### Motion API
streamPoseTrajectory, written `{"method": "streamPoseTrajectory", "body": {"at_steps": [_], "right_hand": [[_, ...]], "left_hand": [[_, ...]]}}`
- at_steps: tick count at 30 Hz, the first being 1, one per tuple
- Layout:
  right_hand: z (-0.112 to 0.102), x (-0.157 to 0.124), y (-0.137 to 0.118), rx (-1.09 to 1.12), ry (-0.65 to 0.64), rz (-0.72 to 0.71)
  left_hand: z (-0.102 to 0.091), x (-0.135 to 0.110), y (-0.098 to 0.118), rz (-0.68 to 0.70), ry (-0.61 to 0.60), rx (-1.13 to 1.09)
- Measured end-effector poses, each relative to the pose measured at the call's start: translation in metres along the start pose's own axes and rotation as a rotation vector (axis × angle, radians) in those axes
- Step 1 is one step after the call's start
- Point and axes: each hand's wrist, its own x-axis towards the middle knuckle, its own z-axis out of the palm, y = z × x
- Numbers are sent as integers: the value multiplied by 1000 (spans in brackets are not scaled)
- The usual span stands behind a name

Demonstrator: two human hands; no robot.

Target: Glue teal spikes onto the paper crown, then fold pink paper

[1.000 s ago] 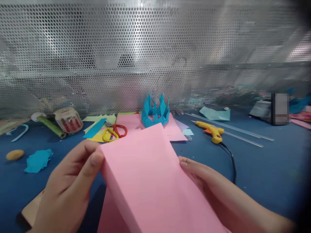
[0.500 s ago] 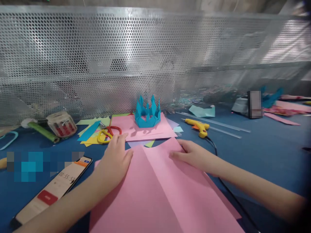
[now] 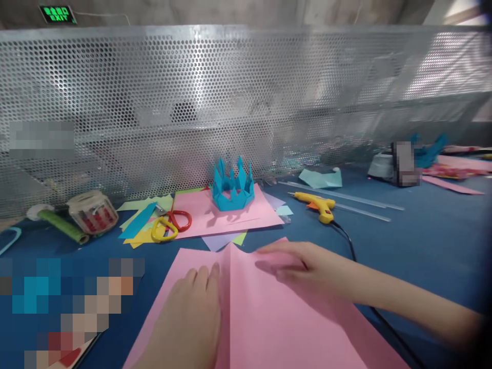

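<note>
A large sheet of pink paper (image 3: 269, 328) lies before me, with a raised crease running away from me. My left hand (image 3: 192, 302) rests flat on its left part, just beside the crease, holding nothing. At the far right part, my right hand (image 3: 300, 264) grips the paper between thumb and fingers and lifts it a little; some of those fingertips are hidden. Beyond the sheet, a blue folded paper crown (image 3: 233, 197) stands on another pink sheet (image 3: 196, 218).
Scissors (image 3: 171, 225) lie over coloured paper scraps (image 3: 148, 233) at left, near a glass jar (image 3: 92, 212) and a green roll (image 3: 63, 225). A yellow glue gun (image 3: 317, 202) with a black cord and clear glue sticks (image 3: 363, 210) lie right. Perforated metal panel (image 3: 238, 77) stands behind.
My left hand has come back from the far left edge and now presses beside the crease. My right hand has moved slightly nearer with the paper, and the crease stands up more sharply.
</note>
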Motion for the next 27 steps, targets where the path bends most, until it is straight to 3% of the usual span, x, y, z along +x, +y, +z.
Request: {"method": "streamPoseTrajectory", "body": {"at_steps": [3,9,19,27], "right_hand": [[0,0,4,11,-30,-71],[2,-2,8,34,48,-28],[7,-6,-6,35,3,4],[10,-7,-7,25,-3,17]], "left_hand": [[15,-5,-2,46,-11,15],[33,-4,-1,71,-43,-15],[-7,12,15,-77,-174,-63],[-9,15,18,-88,-196,-65]]}}
